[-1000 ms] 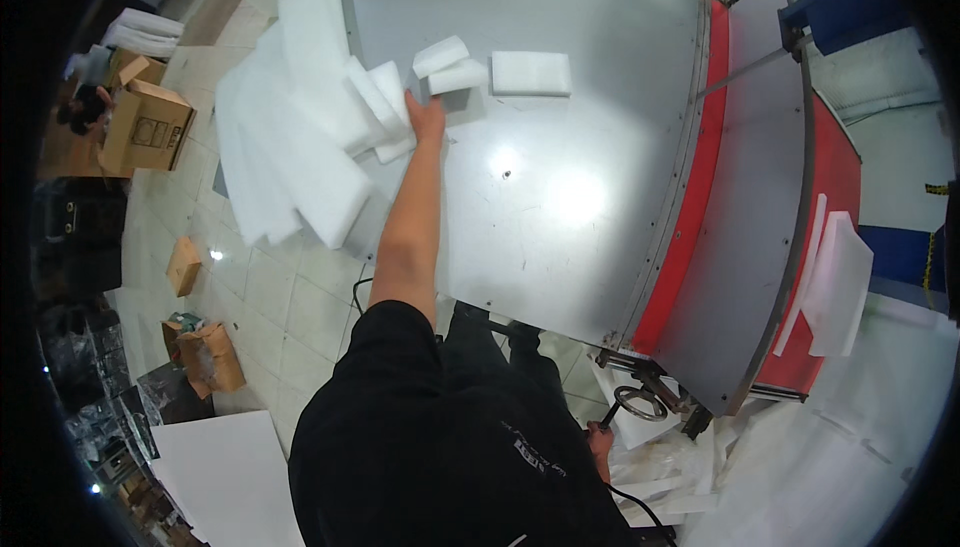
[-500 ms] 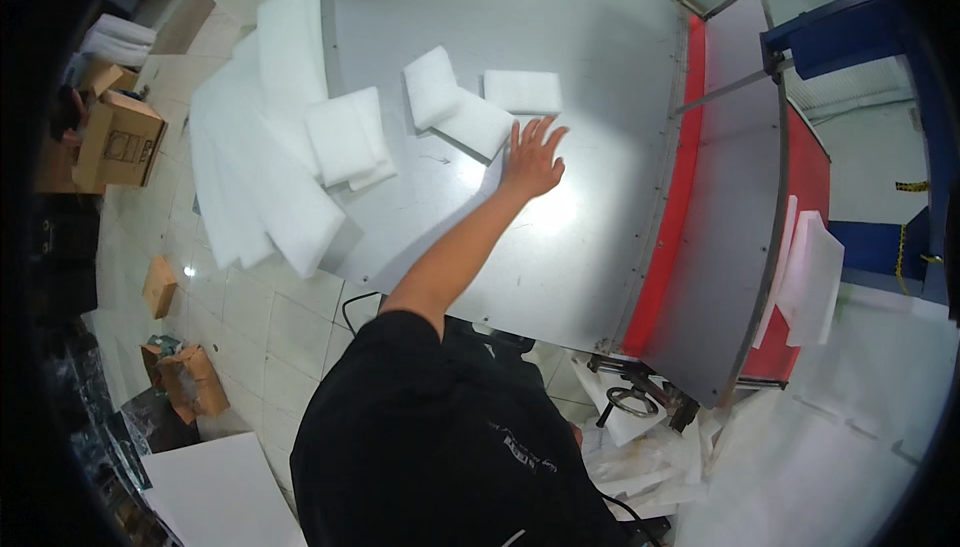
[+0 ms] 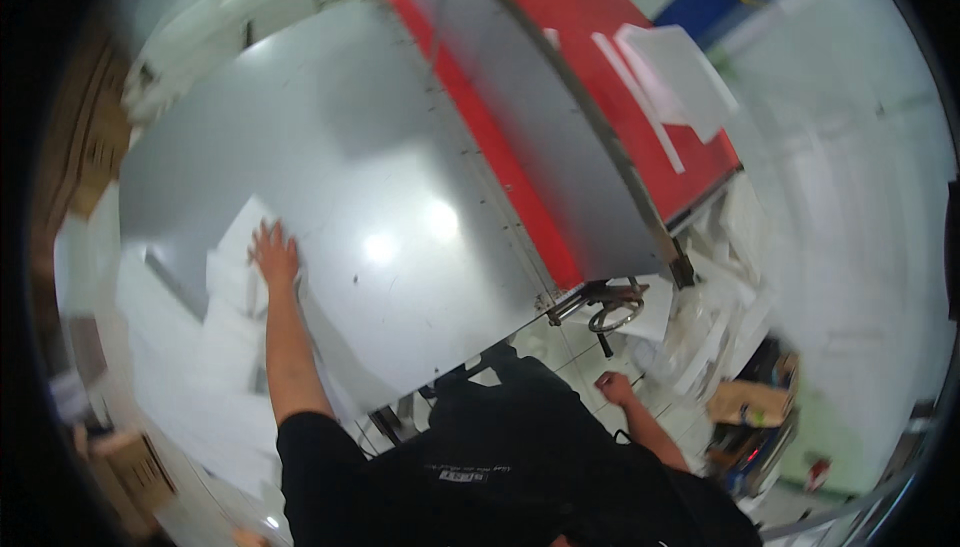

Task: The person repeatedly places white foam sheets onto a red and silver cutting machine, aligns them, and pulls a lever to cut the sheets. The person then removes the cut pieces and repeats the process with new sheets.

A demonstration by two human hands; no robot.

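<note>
My left hand (image 3: 273, 255) reaches out over the table with its fingers spread, palm down. It rests on or against the white foam pads (image 3: 238, 272), at the right side of the group; motion blur hides the exact contact. These pads overlap at the left of the grey metal tabletop (image 3: 350, 207), beside longer white foam sheets (image 3: 190, 377) along its left edge. My right hand (image 3: 615, 387) hangs low, beyond the table's near edge. Its fingers are curled in, and nothing shows in them.
An upright grey panel (image 3: 540, 117) with a red strip (image 3: 480, 137) borders the tabletop's right side. Behind it, white foam pieces (image 3: 680, 77) lie on a red surface (image 3: 570, 7). A handwheel (image 3: 615, 315) sits below the near corner, beside scrap foam and plastic (image 3: 700, 347). Cardboard boxes (image 3: 130, 472) stand at lower left.
The view has swung to the right. The small foam pads, spread mid-table before, now lie gathered at the left by the long sheets, with my left hand there. My right hand has come into view.
</note>
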